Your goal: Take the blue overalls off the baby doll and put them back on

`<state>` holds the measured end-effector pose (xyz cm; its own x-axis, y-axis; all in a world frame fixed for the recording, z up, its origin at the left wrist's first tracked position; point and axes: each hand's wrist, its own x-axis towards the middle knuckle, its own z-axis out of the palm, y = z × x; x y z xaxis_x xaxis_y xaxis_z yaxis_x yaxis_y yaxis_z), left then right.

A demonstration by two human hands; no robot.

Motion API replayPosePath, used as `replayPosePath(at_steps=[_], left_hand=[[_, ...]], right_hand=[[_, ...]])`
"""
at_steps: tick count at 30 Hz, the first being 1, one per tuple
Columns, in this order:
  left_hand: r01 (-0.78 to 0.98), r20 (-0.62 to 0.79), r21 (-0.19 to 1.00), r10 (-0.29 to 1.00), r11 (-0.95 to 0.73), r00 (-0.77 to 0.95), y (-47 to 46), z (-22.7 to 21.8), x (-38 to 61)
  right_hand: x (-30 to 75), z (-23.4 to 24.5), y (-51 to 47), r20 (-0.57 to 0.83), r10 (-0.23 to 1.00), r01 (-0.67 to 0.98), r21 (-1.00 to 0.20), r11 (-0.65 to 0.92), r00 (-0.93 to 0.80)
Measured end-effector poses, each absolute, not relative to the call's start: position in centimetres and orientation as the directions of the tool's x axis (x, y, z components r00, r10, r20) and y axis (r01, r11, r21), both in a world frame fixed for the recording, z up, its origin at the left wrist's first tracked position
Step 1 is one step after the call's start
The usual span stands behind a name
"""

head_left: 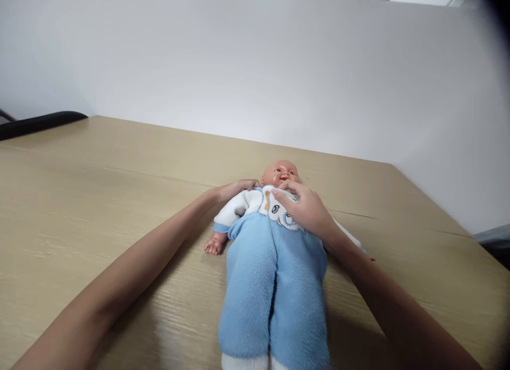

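While the doll (271, 263) lies face-up, left hand (237, 188) holds its shoulder, right hand (305, 208) grips its collar.

You get soft, even light with faint shadows on the worktop (99, 210), slight blur throughout, and dark vignetting at the right corners.

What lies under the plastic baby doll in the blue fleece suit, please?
The light wooden table; the doll lies on its back on it. Anything directly beneath its body is hidden.
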<state>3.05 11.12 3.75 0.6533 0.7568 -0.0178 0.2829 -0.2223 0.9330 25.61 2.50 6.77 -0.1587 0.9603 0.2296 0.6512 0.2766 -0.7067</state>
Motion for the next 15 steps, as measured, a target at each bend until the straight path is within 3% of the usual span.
replayPosePath(at_steps=[2,5,9,12,15], left_hand=[[0.315,-0.033,0.920,0.757,-0.233,0.653,11.2,4.1,2.5],[0.373,-0.029,0.892,0.792,-0.255,0.609,11.3,4.5,1.7],[0.433,0.198,0.773,0.824,-0.465,0.532,10.0,5.8,2.2],[0.411,0.421,0.610,0.716,-0.678,0.557,7.6,7.3,4.4],[0.376,0.482,0.452,0.576,-0.809,0.660,5.2,8.5,7.6]], right_hand=[[26.9,7.3,2.0,0.192,0.968,0.750,-0.614,0.246,-0.160],[29.6,7.0,0.8,0.155,0.973,0.784,-0.578,0.228,-0.169],[34.2,4.8,-2.1,0.266,0.952,0.820,-0.505,0.270,-0.150],[37.8,2.2,-4.9,0.337,0.932,0.855,-0.436,0.280,-0.133],[40.7,0.0,-7.3,0.304,0.946,0.856,-0.454,0.246,-0.111]])
